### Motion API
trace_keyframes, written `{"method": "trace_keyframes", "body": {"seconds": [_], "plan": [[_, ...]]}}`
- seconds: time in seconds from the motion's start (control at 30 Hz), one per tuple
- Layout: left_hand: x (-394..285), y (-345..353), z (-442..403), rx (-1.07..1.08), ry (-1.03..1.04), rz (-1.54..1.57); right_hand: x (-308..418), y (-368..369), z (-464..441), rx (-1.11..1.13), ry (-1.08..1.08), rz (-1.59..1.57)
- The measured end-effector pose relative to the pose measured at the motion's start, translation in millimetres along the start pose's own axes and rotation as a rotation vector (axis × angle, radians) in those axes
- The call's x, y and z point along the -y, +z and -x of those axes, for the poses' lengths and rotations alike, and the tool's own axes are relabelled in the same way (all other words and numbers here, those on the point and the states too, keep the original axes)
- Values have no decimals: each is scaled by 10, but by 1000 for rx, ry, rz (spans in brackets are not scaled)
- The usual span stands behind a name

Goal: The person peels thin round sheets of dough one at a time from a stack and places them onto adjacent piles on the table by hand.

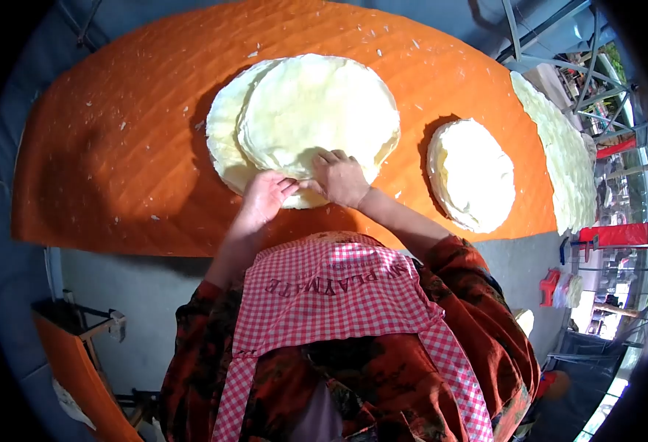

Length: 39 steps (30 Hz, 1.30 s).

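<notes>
Two overlapping piles of thin, round, pale sheets lie on an orange cloth. My right hand rests on the near edge of the upper pile, its fingers bent over the rim. Beside it, my left hand is at the same edge, palm partly turned up, with its fingertips close to the right thumb. Whether the left fingers pinch the sheet edge is too small to tell. The lower pile sticks out to the left from beneath the upper one.
A smaller round stack sits to the right on the orange cloth. Pale sheets hang over the cloth's far right end. Metal frames, a red stool and another orange surface stand around the table.
</notes>
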<state>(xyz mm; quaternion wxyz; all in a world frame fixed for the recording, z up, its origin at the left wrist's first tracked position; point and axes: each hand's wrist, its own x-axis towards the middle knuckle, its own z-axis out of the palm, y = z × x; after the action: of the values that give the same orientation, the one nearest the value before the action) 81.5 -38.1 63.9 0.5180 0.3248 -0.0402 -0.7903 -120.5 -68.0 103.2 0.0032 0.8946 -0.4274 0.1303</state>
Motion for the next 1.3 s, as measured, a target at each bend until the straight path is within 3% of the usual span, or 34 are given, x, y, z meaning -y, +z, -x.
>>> {"method": "trace_keyframes", "body": {"seconds": [0.03, 0.17, 0.27, 0.3, 0.33, 0.37, 0.43, 0.47, 0.5, 0.57, 0.63, 0.67, 0.73, 0.77, 0.83, 0.87, 0.9, 0.93, 1.0, 1.03, 1.07, 1.1, 1.17, 1.2, 1.3], "plan": [[-6, -20, -5, 40, -11, -24, 63, -108, 0, 98, 42, -43], [92, -26, -52, 86, 77, 103, 62, 111, -46, -14, 110, -68], [151, -162, -201, 34, 108, 19, -92, 123, -189, 185, 174, -110], [184, -140, -216, 5, 165, -90, -211, 138, -302, 277, 124, 25], [243, 12, -181, -141, 222, -36, -353, 84, -493, 371, 155, 71], [213, -13, -206, -117, 186, -114, -531, -144, -744, 380, 185, -71], [175, 35, -211, -131, 141, -216, -2033, 300, -1423, 201, 99, -337], [205, 14, -329, -263, 110, -196, -1431, -892, -1729, 352, 177, -192], [209, -68, -388, -204, 122, -280, -1787, -1031, -2081, 235, 188, -36], [145, -55, -378, -168, 141, -350, -2176, -1746, -2511, 124, 96, -183], [153, 110, -218, -215, 148, -315, -2627, -2113, -3065, -51, 121, 75], [137, 95, -221, -224, 161, -316, -2431, -2494, -2902, -142, 137, -121], [101, 105, -181, -242, 181, -317, -2275, -2836, -2930, -290, -52, -13], [78, 158, -104, -251, 205, -331, -2143, -2975, -2966, -188, 82, 46], [67, 117, -134, -378, 379, -478, -1653, -3135, -2818, -56, 126, 75], [71, 55, -176, -445, 463, -549, -1452, -3119, -2747, 15, 148, 87], [86, -123, -339, -535, 595, -653, -1375, -2910, -2709, 13, 180, 309], [66, -91, -329, -509, 586, -562, -1101, -2694, -2372, -173, 33, 328], [-20, 23, -203, -465, 566, -377, -976, -1953, -1877, -97, 1, 532], [-58, 69, -175, -499, 469, -335, -906, -1503, -1537, -105, -12, 444], [-98, -67, -178, -366, 321, -390, -912, -970, -1213, -324, -177, 264], [-99, -44, -177, -406, 305, -372, -896, -514, -894, -178, -76, 225], [-70, -71, -195, -440, 258, -303, -947, 154, -418, -102, -180, 124], [-62, -92, -217, -447, 259, -352, -953, 283, -303, -88, -233, 102], [-43, -129, -239, -448, 275, -458, -820, -3, -434, -169, -65, 52]]}}
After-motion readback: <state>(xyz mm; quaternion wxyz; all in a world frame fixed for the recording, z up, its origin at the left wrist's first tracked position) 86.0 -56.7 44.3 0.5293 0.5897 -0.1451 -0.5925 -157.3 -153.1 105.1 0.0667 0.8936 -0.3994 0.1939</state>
